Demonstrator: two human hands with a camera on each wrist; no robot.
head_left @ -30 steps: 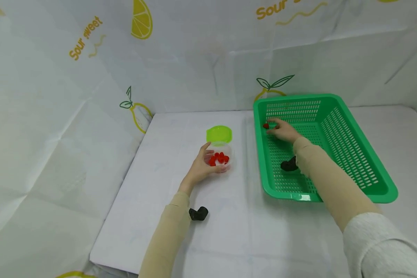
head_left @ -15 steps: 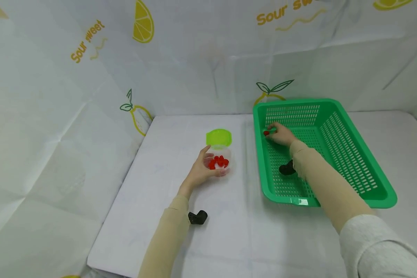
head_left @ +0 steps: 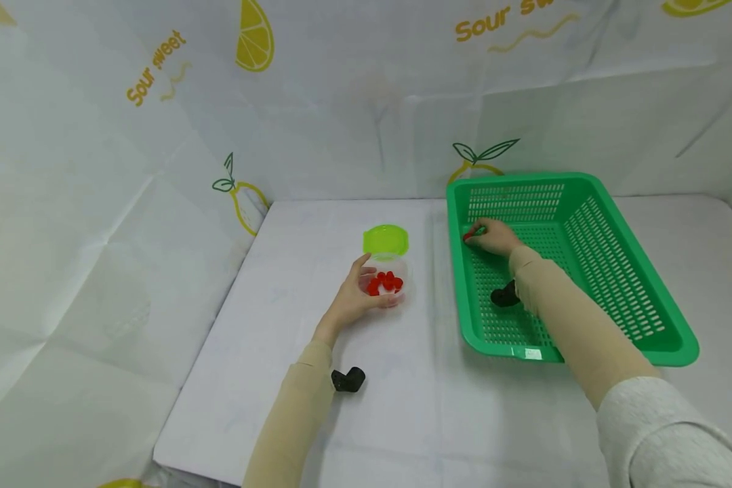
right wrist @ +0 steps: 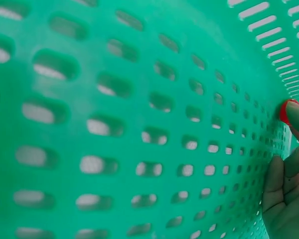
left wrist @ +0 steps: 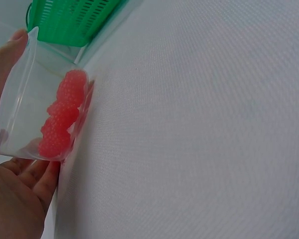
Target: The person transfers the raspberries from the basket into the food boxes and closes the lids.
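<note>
My left hand (head_left: 350,295) grips the side of a small clear plastic tub (left wrist: 22,107), thumb on one side and fingers on the other. Several red raspberries (left wrist: 65,112) lie in the bottom of the tub, which stands on the white table. My right hand (head_left: 495,237) is down inside the green basket (head_left: 457,271), at its far left corner. A single raspberry (right wrist: 284,112) is pinched there between thumb and finger, close to the basket wall. Most of that berry is hidden by the thumb in the right wrist view.
A bright lime-green lid (head_left: 385,240) lies open just behind the tub. Black wrist cameras show below the left hand (head_left: 349,379) and beside the right wrist (head_left: 505,295). White printed sheeting (head_left: 354,115) hangs at the back and left.
My right hand has come down a little toward the raspberry in the basket corner, and its thumb and finger have closed on it. My left hand stays on the tub.
</note>
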